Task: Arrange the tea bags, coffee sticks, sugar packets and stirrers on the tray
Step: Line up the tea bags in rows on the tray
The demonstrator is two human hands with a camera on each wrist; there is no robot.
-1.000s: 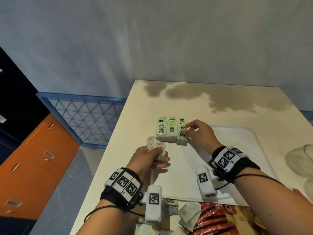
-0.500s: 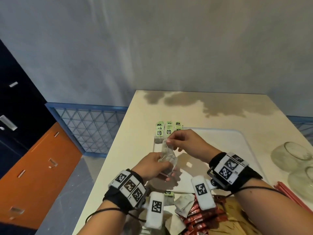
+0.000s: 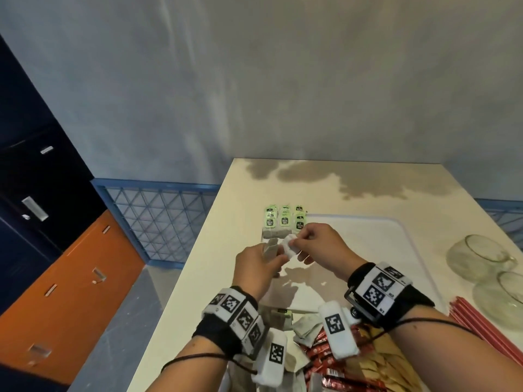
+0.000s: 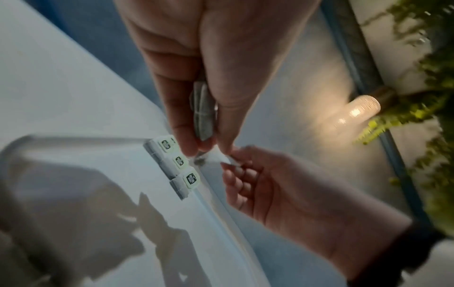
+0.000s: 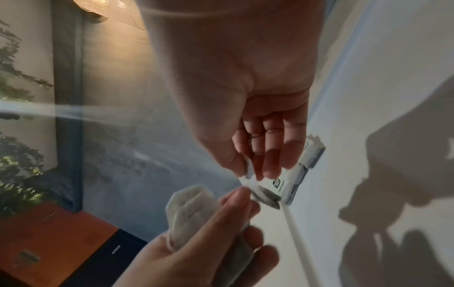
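A white tray [image 3: 368, 244] lies on the cream table. Rows of tea bags with green tags [image 3: 284, 222] sit at its far left corner, also seen in the left wrist view as tagged tea bags [image 4: 179, 165]. My left hand [image 3: 276, 256] hovers over the tray's left edge and grips a small bundle of tea bags [image 3: 268, 247] between thumb and fingers [image 4: 186, 124]. My right hand [image 3: 294, 244] is just right of it and pinches one tea bag [image 3: 289, 247] by its top, right next to the bundle [image 5: 189, 209].
Near the table's front edge lie loose tea bags [image 3: 305, 326], red coffee sticks [image 3: 325, 357] and brown sugar packets [image 3: 376, 360]. Red stirrers [image 3: 481, 326] and two glass bowls [image 3: 478, 256] stand right of the tray. The table's left edge drops to the floor.
My right hand left the row of tea bags on the tray, came back to my left hand and pinched one tea bag from the bundle. It now holds that bag slightly apart.
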